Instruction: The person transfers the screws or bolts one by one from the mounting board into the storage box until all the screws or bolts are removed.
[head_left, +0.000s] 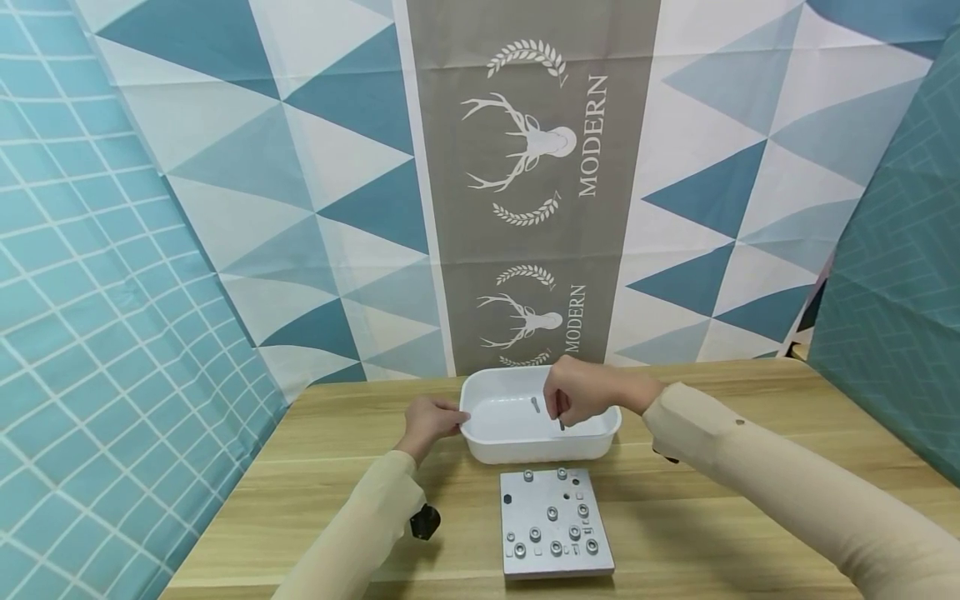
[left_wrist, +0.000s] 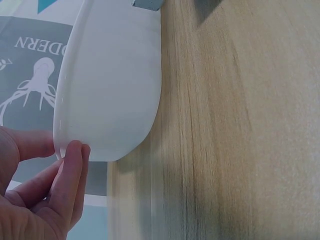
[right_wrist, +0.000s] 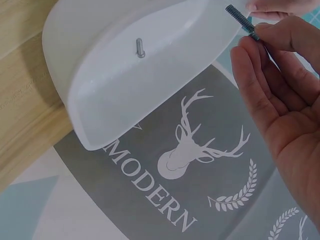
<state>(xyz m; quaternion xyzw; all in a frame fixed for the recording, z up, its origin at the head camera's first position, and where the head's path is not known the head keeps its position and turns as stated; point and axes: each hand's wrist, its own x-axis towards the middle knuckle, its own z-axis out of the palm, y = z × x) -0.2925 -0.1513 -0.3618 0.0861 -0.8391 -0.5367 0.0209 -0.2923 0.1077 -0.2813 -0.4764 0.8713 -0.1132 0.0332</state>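
Note:
A white plastic tray (head_left: 536,452) stands toward the back of the table. My left hand (head_left: 429,423) pinches its left end, thumb on one side of the rim and fingers on the other, as the left wrist view shows. Over the tray's right half, my right hand (head_left: 577,390) pinches a dark threaded screw (right_wrist: 241,21) between thumb and fingers; its head end is hidden in the grip. Another screw (right_wrist: 140,48), silver-grey, lies on the tray's floor. In front of the tray is a silver metal plate (head_left: 528,500) with several socket-head screws seated in it and a few bare holes.
The wooden table (head_left: 300,508) runs back to a patterned curtain (head_left: 517,233). Blue tiled cloth (head_left: 97,275) hangs at the left, and green cloth (head_left: 900,275) at the right. A black device (head_left: 425,522) sits at my left wrist.

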